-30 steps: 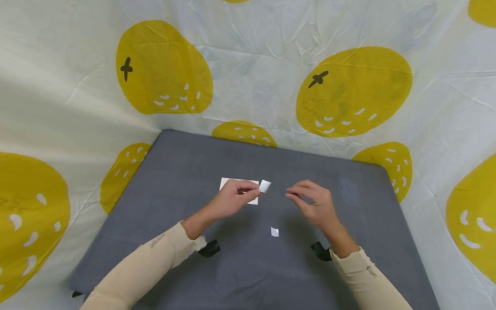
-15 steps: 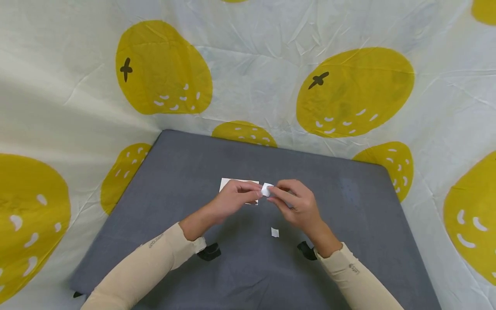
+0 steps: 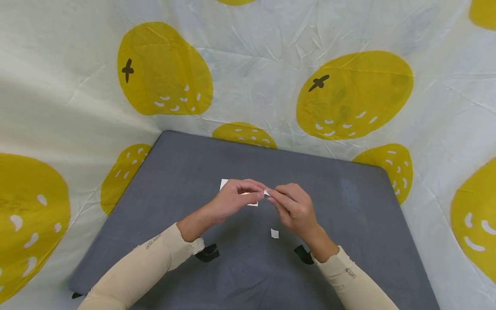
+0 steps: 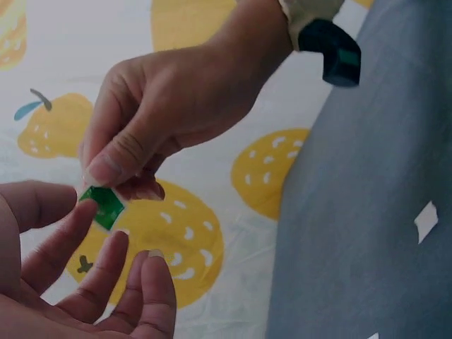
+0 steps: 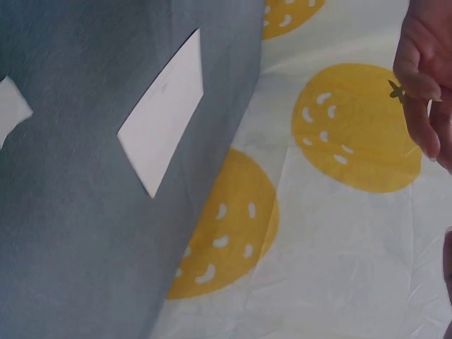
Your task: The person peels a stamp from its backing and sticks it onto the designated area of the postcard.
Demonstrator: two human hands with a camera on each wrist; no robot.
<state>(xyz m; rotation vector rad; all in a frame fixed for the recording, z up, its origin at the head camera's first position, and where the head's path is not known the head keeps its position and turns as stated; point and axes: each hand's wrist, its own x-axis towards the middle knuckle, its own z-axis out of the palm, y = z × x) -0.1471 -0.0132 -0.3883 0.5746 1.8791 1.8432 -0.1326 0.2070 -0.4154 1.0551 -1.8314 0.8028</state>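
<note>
A small square sticker (image 3: 266, 193), green and shiny on one face and white on the other, is held in the air between both hands. My left hand (image 3: 237, 198) pinches one edge between thumb and finger. My right hand (image 3: 296, 209) pinches the opposite edge. The left wrist view shows the sticker's green face (image 4: 106, 209), with the right thumb (image 4: 106, 168) over its upper edge and the other left fingers spread below. In the right wrist view the left hand (image 5: 422, 78) appears at the right edge; the sticker is mostly hidden there.
Behind the left hand a white card (image 3: 224, 184) lies on the grey table (image 3: 193, 155), partly covered in the head view. A small white paper piece (image 3: 274, 234) lies nearer the front. Fabric printed with yellow fruit (image 3: 354, 94) hangs around the table.
My right hand has moved left to meet the left hand and now pinches the sticker too. The sticker has turned, so less of its white face shows in the head view.
</note>
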